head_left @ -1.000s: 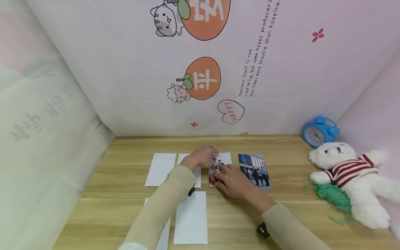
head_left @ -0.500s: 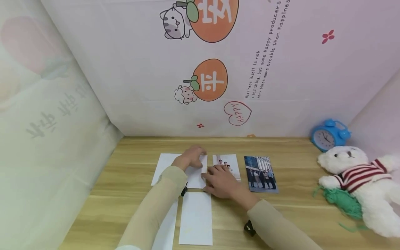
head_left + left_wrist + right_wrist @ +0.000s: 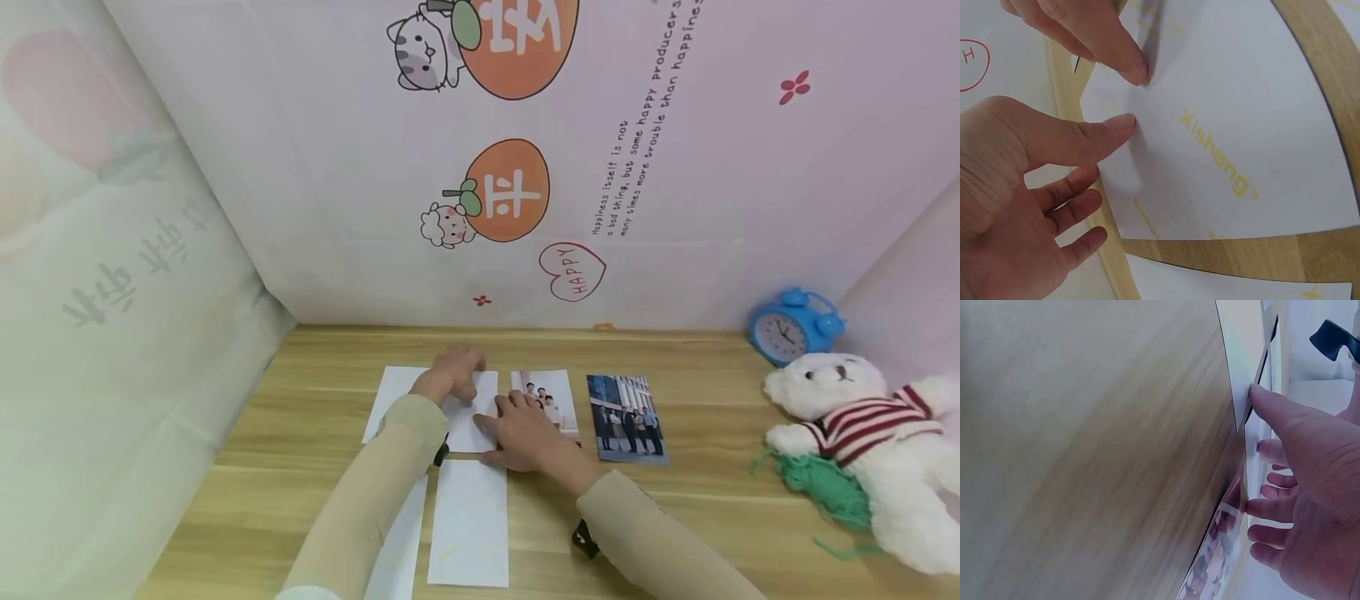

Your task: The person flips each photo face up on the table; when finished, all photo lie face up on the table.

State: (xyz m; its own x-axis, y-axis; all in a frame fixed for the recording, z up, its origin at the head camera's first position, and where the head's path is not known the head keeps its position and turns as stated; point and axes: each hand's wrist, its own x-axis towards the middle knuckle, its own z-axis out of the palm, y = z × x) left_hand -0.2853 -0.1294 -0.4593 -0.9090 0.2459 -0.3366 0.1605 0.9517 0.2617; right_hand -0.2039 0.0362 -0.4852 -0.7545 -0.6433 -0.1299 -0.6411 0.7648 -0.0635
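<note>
A white card [image 3: 461, 435], its back printed with yellow "Xisheng" lettering, lies in the upper row on the wooden table. Over its top right part is my left hand [image 3: 453, 375]; in the left wrist view its thumb is above the card and the other fingers are spread at the edge. My right hand [image 3: 521, 437] is at the card's right side, with thumb and index fingertip on its edges and corner and the remaining fingers across a photo of a group in light clothes [image 3: 558, 404]. Further right lies a photo of people before a building [image 3: 630, 425].
Another white card [image 3: 386, 404] lies on the left. Nearer me are a white card [image 3: 468, 533] and one partly under my left sleeve [image 3: 397, 533]. A blue alarm clock [image 3: 787, 329], white teddy bear [image 3: 892, 467] and green yarn [image 3: 825, 487] are on the right.
Both hands have moved left from the light-clothed group photo to the white card beside it. More of that photo shows now. The camera view has shifted slightly.
</note>
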